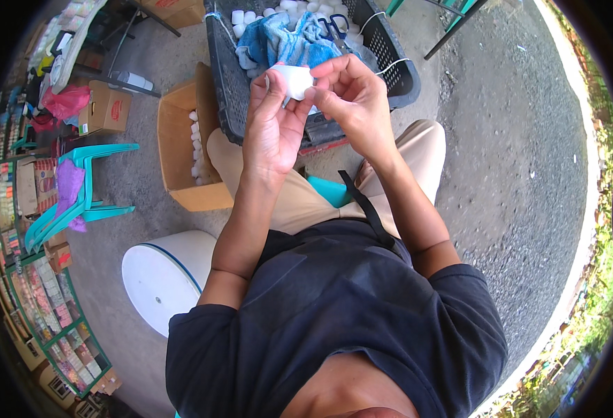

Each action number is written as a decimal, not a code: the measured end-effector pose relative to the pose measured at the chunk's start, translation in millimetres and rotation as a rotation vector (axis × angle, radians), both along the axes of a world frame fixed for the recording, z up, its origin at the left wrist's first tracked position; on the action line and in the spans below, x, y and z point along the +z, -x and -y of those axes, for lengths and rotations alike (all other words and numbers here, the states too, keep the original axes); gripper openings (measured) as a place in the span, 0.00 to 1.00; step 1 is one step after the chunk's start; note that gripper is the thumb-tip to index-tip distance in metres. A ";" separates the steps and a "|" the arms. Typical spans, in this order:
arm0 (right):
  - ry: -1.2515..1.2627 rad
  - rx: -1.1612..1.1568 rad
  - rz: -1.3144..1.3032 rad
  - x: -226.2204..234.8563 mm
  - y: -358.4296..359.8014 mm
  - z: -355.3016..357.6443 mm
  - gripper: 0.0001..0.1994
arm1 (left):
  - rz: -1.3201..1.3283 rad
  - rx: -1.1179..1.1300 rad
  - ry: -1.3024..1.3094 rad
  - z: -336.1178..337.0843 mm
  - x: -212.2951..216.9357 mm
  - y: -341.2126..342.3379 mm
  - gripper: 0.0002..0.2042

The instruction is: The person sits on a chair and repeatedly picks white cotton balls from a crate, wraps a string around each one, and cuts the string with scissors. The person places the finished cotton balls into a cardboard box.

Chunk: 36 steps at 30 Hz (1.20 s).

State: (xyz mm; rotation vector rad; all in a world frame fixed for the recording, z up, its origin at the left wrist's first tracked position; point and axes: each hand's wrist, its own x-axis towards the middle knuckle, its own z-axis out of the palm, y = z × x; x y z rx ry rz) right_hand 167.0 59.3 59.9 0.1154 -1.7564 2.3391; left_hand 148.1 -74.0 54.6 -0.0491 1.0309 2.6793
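Note:
A small white rounded cylinder (295, 80) is held up over the near side of a black plastic crate (405, 87). My left hand (270, 129) grips it, thumb on one side and fingers curled behind. The bent fingers and thumb of my right hand (357, 104) pinch at its right edge. What exactly it is, I cannot make out. Beyond my hands, a blue and white cloth (275, 40) lies in the crate over several similar white cylinders (239, 18). Dark-handled scissors (336, 28) rest beside the cloth at the right.
Left of my knees stands an open cardboard box (193, 191) with several white pieces inside. A white round bucket (160, 285) is by my left elbow. Further left are a green plastic chair (87, 184), a closed carton (104, 108) and stocked shelves (59, 306).

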 end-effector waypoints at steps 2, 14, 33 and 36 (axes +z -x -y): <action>0.027 0.008 -0.003 2.7 -1.5 0.9 0.12 | -0.006 0.011 0.001 -0.5 1.3 -1.3 0.16; 0.116 -0.013 -0.005 -4.2 -1.4 2.4 0.11 | -0.080 0.033 0.000 -5.5 1.6 -5.3 0.14; 0.288 0.105 0.031 -5.2 1.6 -4.9 0.09 | -0.110 -0.016 0.049 -0.9 0.8 -0.8 0.19; 0.271 0.093 0.045 -7.1 3.3 -4.5 0.09 | -0.138 -0.017 0.067 -0.6 -2.3 2.7 0.18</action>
